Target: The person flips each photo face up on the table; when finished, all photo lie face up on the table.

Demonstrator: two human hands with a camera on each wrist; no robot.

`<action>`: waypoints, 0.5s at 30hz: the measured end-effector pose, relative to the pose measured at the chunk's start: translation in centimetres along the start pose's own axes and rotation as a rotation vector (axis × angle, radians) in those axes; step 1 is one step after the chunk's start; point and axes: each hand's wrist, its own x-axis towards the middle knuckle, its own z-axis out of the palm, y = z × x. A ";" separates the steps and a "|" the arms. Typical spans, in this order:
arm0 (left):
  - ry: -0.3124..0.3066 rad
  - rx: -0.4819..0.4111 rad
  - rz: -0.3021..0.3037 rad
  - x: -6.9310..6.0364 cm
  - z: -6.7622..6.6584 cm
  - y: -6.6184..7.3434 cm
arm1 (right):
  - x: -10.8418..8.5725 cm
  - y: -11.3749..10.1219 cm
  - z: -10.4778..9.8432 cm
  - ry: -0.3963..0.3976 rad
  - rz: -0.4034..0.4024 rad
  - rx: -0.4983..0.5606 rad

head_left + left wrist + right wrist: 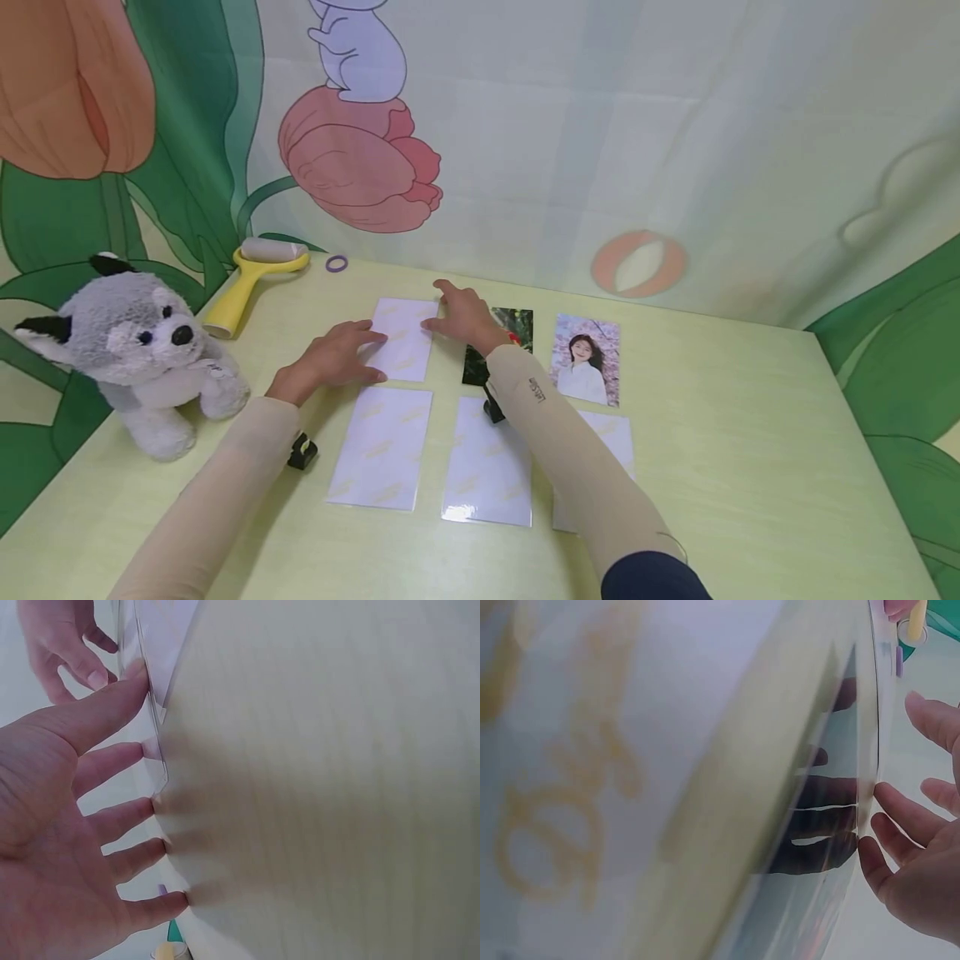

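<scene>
A white photo card with faint yellow marks (405,340) lies face down in the back row, at the left. My left hand (337,354) reaches its left edge with thumb and fingers spread; in the left wrist view the fingertips rest on the tabletop and card edge. At the right edge is my right hand (467,317), thumb towards the card and fingers extended. A dark green photo (513,325) lies partly hidden under the right wrist. Right of it, face up, is a portrait photo (588,358). The front row holds three white cards, including a left one (381,450) and a middle one (487,475).
The right forearm partly covers the front right card (611,437). A grey-and-white plush dog (168,358) sits at the left. Behind it lie a yellow-handled lint roller (251,283) and a purple ring (337,263). A printed curtain (525,150) hangs along the table's back edge.
</scene>
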 end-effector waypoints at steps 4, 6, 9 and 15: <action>-0.003 -0.004 -0.011 0.0 0.0 0.1 | 0.0 -0.1 -0.1 0.007 -0.001 -0.005; -0.003 -0.007 -0.012 0.1 0.0 0.1 | 0.1 -0.1 0.0 0.015 0.000 -0.015; 0.000 -0.006 -0.005 0.2 0.1 -0.1 | 0.2 0.0 0.1 0.029 0.010 -0.040; 0.003 -0.013 -0.016 0.4 0.3 -0.2 | 0.5 0.0 0.2 0.028 0.012 -0.082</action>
